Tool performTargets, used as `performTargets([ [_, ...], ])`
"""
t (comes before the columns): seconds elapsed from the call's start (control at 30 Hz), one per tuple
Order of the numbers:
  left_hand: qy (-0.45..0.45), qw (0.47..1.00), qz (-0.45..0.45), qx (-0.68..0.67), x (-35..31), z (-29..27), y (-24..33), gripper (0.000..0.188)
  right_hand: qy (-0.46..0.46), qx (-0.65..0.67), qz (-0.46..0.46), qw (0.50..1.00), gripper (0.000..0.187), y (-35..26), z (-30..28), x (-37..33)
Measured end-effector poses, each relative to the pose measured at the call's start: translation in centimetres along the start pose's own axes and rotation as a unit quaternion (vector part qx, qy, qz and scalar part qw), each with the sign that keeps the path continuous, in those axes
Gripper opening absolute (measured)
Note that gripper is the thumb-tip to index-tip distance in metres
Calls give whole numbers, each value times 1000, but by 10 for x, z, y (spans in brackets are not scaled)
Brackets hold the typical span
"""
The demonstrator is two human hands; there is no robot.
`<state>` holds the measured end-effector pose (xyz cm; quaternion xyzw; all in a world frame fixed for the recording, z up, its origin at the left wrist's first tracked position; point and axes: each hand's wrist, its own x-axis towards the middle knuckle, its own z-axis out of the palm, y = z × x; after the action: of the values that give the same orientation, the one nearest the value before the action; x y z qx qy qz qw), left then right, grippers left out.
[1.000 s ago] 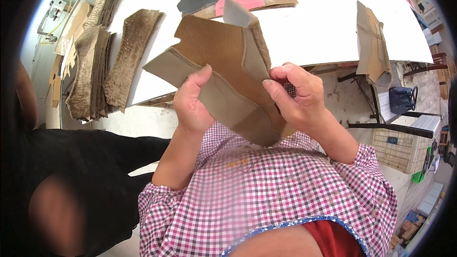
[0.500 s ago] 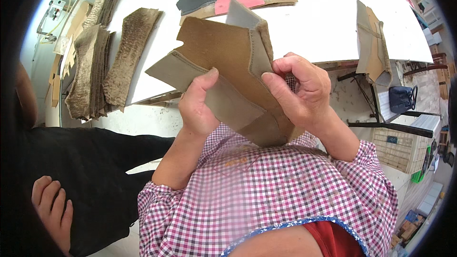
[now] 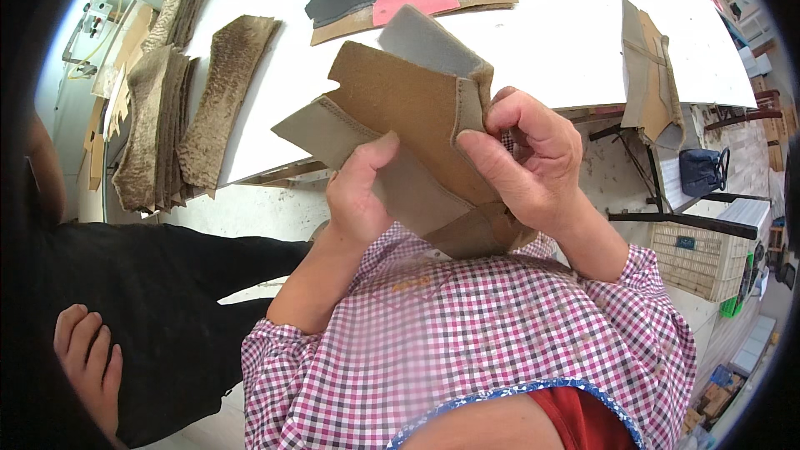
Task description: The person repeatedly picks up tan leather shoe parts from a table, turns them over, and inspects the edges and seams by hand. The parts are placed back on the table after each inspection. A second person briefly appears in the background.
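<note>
Between my hands, above my checked apron, is a stitched boot upper piece [image 3: 408, 117], brown suede-like in the middle with grey-taupe panels along both sides. My left hand [image 3: 364, 192] grips its left panel, thumb on top and fingers hidden behind. On the right edge, my right hand [image 3: 529, 158] pinches the stitched seam between thumb and curled fingers. A greyish flap stands up at the piece's far end. Its near end droops close to the apron.
Fuzzy brown lining pieces [image 3: 150, 129] lie stacked on the white table [image 3: 567, 50] at left. Dark cut pieces with a pink patch [image 3: 415, 3] lie at the back. Another stitched piece [image 3: 650, 75] overhangs the right edge. A person in black [image 3: 158, 308] is at left; a crate [image 3: 696, 258] is at right.
The stitched piece has turned slightly and shifted a little right, with its far end lower. My left hand has moved right with it; the right hand keeps its pinch on the edge.
</note>
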<state>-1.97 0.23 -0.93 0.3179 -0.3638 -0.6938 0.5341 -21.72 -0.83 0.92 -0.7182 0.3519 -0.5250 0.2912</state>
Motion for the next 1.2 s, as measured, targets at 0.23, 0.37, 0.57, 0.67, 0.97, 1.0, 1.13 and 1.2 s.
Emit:
performTargets([
  [0.23, -16, 1000, -1, 21, 3, -2, -2, 40, 72, -100, -45, 991, 14, -2, 7, 5],
  [0.37, -6, 999, -35, -1, -1, -5, -7, 40, 39, -84, -66, 993, 16, -4, 4, 8],
  [0.57, -7, 999, -51, 1, 1, -3, -6, 41, 4, -8, -58, 998, 21, 6, -7, 10],
  [0.67, -4, 997, -80, 0, 2, 1, -1, 43, 11, -14, -25, 1000, 25, 5, -4, 11],
  [0.97, -145, 964, -112, -191, 15, -7, -4, 43, 72, 85, 93, 989, 33, 0, -12, 23],
  [1.0, -177, 958, -90, -208, 17, -10, -8, 44, 115, 141, 149, 972, 33, 2, -9, 29],
  [1.13, -215, 957, -107, -165, 15, -31, -42, 59, 279, 277, 198, 898, 22, 25, -9, 58],
  [1.2, -204, 966, -143, 74, 11, -50, -66, 58, 303, 352, 241, 852, 20, 27, -8, 67],
])
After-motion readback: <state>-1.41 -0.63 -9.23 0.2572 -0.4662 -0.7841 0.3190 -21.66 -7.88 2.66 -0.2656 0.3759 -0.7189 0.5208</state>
